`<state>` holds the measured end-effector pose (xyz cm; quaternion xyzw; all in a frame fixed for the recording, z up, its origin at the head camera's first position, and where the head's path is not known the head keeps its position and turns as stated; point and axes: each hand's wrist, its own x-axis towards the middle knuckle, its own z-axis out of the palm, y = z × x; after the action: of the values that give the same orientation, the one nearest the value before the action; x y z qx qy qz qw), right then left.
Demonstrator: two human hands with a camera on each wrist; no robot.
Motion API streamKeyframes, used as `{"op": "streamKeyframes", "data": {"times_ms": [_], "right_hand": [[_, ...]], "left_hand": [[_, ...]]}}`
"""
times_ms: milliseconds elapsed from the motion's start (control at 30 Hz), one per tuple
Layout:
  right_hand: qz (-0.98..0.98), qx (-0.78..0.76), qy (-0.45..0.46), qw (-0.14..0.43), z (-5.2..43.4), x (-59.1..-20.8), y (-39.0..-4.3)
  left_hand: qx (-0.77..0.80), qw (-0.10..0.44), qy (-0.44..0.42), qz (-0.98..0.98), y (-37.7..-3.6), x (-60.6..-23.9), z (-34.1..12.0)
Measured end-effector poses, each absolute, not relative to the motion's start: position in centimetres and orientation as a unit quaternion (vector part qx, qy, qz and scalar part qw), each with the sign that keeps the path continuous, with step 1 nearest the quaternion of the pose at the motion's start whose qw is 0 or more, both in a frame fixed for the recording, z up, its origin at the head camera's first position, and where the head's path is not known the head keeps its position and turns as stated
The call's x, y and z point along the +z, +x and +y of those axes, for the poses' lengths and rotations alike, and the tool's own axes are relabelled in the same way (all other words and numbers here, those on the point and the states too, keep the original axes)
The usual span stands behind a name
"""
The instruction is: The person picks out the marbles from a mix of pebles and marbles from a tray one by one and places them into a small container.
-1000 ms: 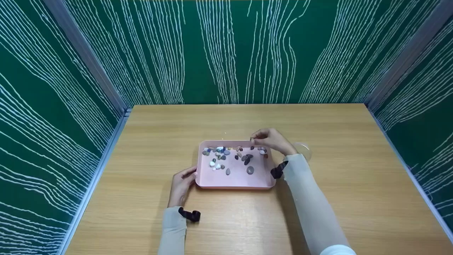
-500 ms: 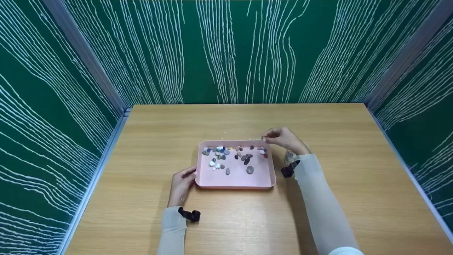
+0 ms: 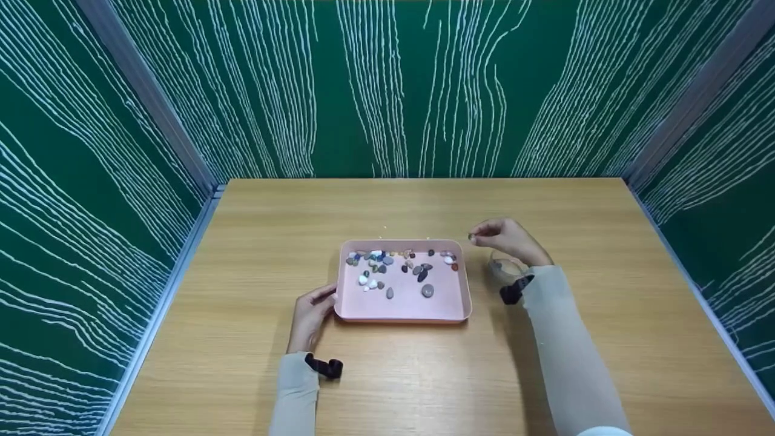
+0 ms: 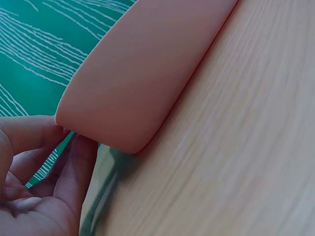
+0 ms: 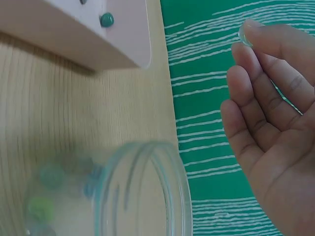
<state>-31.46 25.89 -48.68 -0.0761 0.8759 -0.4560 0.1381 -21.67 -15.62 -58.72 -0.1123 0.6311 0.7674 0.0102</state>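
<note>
A pink tray (image 3: 402, 307) with several pebbles of different colours stands mid-table. My left hand (image 3: 310, 318) is at its left side; in the left wrist view its fingers (image 4: 81, 172) hold the tray corner (image 4: 118, 98), with one fingertip at the rim and another against the wall below. Right of the tray's far corner, my right hand (image 3: 508, 238) is raised, pinching a small translucent greenish stone (image 5: 242, 35) between thumb and index finger. The other fingers are loosely bent. Below that hand stands a clear jar (image 3: 501, 272), its round mouth (image 5: 184, 196) facing up, holding blurred green and blue stones (image 5: 51, 174).
White and dark pebbles (image 3: 373, 283) lie mostly in the tray's far and left parts, with a larger grey pebble (image 3: 427, 290) nearer the front. Tiny white bits (image 3: 384, 227) are on the table (image 3: 290, 212) behind the tray. Green, white-lined walls (image 3: 412, 91) enclose the table.
My right hand has moved to the right, from over the tray's far edge to above the jar's far side, keeping the small stone pinched. The jar shows more now. My left hand and the tray are unchanged.
</note>
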Motion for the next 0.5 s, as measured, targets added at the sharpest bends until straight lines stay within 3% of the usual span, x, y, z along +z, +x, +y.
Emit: {"op": "streamKeyframes", "data": {"times_ms": [500], "right_hand": [[0.879,-0.453,-0.054,0.136,29.5,-49.1,-30.2]], "left_hand": [[0.757,0.008,-0.122,0.642,-21.8,-58.6,-15.5]]}}
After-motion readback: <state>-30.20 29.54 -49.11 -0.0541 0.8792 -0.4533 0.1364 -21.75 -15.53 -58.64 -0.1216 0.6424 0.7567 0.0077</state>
